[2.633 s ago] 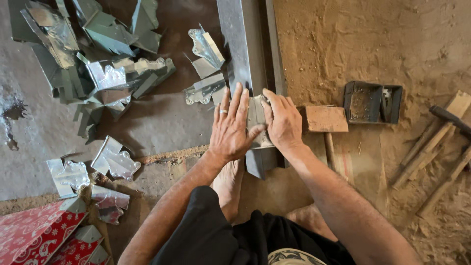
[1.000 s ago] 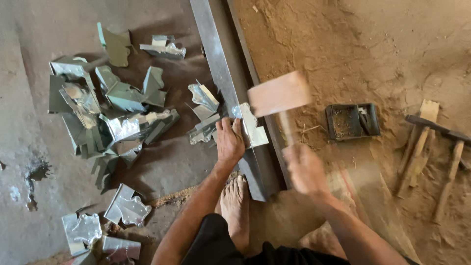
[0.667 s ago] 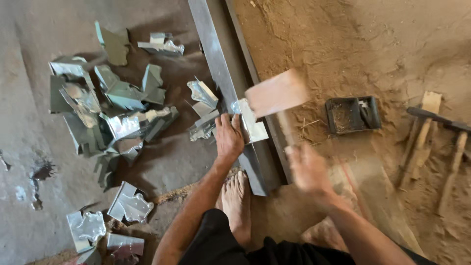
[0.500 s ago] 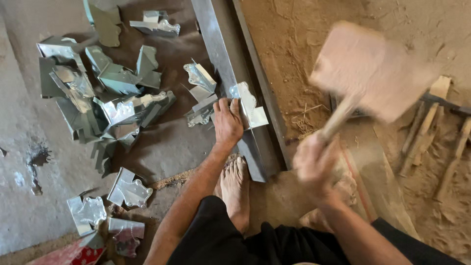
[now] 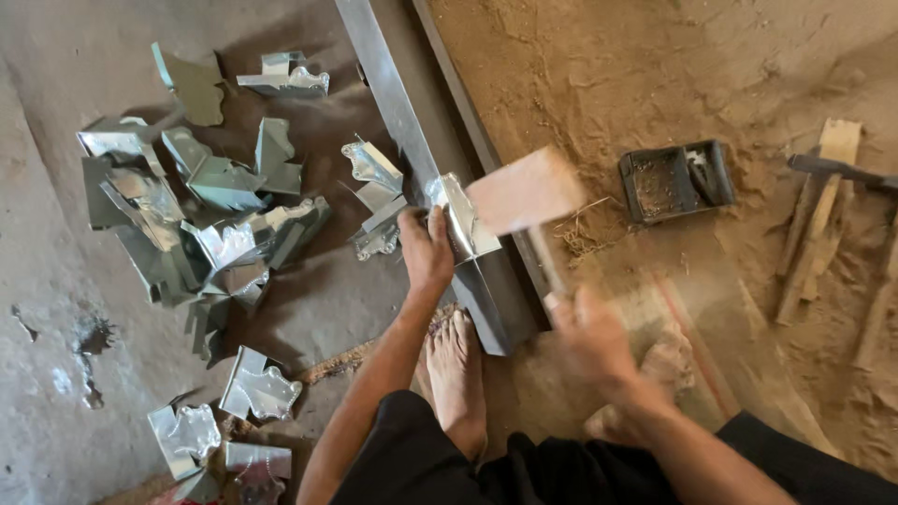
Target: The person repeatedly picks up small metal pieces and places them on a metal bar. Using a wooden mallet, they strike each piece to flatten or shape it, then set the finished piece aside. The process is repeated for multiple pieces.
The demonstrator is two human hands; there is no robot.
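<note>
The person is sitting on the floor (image 5: 355, 309) with the left hand (image 5: 427, 251) pressing down on a bent piece of shiny sheet metal (image 5: 460, 217), fingers curled over its near edge and holding it against a long steel bar (image 5: 402, 112) that is running away across the ground. The sheet-metal piece is lying on top of the bar, near the bar's closer end. The right hand (image 5: 591, 337), blurred, is wrapping its fingers tightly around the handle of a wooden mallet (image 5: 526, 192), whose blocky head is sitting just above or against the far side of the sheet-metal piece; the blur is making it impossible to tell whether the two are touching. A bare foot (image 5: 456, 374) is resting beside the bar's end, just below the left hand.

To the left, a heap of cut and folded sheet-metal offcuts (image 5: 201, 215) is lying scattered on the grey floor, with a few more pieces near the person's left knee. To the right, on sandy ground, a small dark metal tray (image 5: 675, 180) is sitting well apart from the bar, and several wooden-handled tools (image 5: 823, 215) are lying beyond it.
</note>
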